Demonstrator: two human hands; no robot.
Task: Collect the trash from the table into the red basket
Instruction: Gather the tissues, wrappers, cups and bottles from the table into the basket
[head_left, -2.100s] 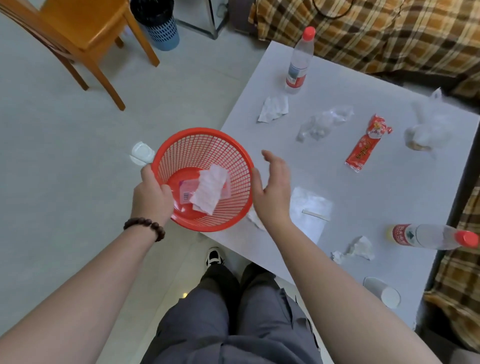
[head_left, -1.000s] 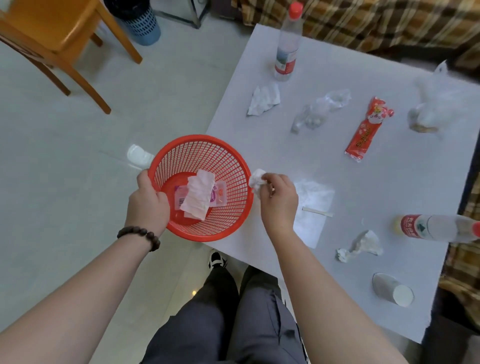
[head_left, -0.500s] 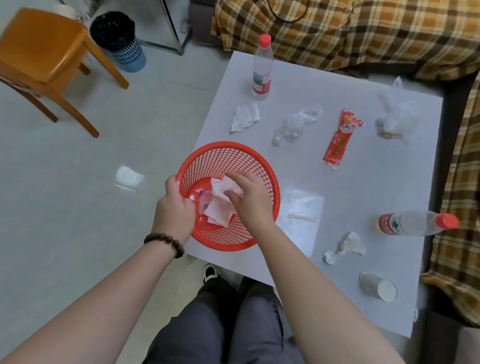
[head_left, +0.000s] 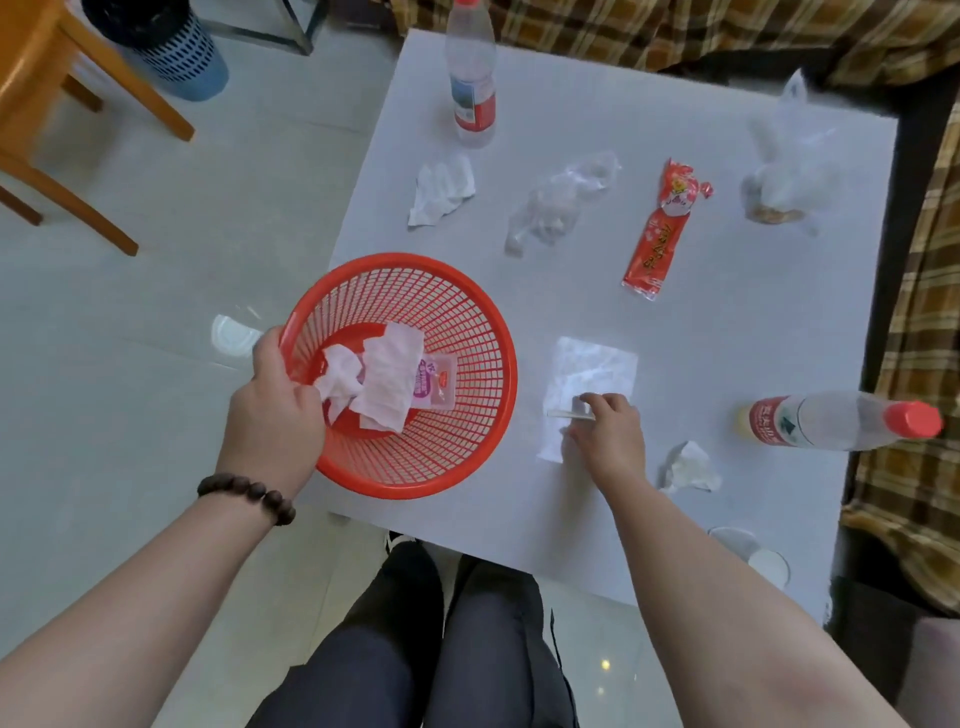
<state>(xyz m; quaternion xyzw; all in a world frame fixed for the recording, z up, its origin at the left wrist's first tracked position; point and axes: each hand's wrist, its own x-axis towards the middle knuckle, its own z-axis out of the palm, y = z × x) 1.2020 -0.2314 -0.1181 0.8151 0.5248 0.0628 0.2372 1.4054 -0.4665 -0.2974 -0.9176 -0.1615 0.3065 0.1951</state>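
Note:
My left hand grips the left rim of the red basket, which overhangs the white table's near left edge. Inside lie white tissues and a small pink packet. My right hand rests on the clear plastic wrapper right of the basket, fingers pinching its near edge beside a thin stick. Still on the table: a crumpled tissue, a white tissue, clear crumpled plastic, a red snack wrapper.
An upright water bottle stands at the table's far left; another bottle lies at the right edge. A plastic bag sits far right, a cup near right. A wooden chair and bin stand left; plaid sofa behind.
My right hand dropped a small tissue into the basket, left it and moved right onto the clear wrapper. My left hand kept hold of the basket rim.

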